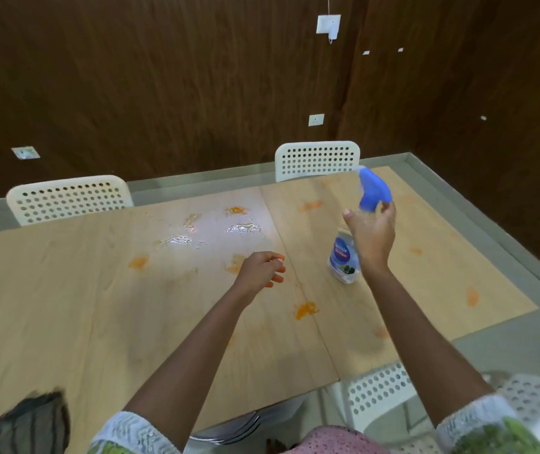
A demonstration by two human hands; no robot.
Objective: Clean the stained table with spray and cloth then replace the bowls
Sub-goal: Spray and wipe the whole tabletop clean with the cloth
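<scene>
- The spray bottle [344, 257] carries a blue and red label; the first letters look like "Sp", the rest is too blurred to read.
- The right hand [371, 237] grips the bottle by its neck, fingers curled round it just under the blue trigger head [375, 190], thumb stuck out to the left; the clear body hangs below the palm, tilted, above the table [65, 306].
- The left hand [262, 270] hovers over the table to the left of the bottle, fingers loosely curled, holding nothing.
- Orange stains mark the pale wood-grain top: one [306, 310] just below the left hand, one [138, 262] well to its left, one [472, 296] far right of the right forearm, and fainter ones beyond both hands.
- Wet, glistening patches of liquid [242, 228] lie beyond the left hand, near more orange smears.
- Two white perforated chairs stand at the far edge, one [68, 198] far left, one [317, 158] just behind the trigger head; another [380, 388] sits under the right forearm.
- Dark wood panelling with a white wall plate [328, 23] forms the backdrop.
</scene>
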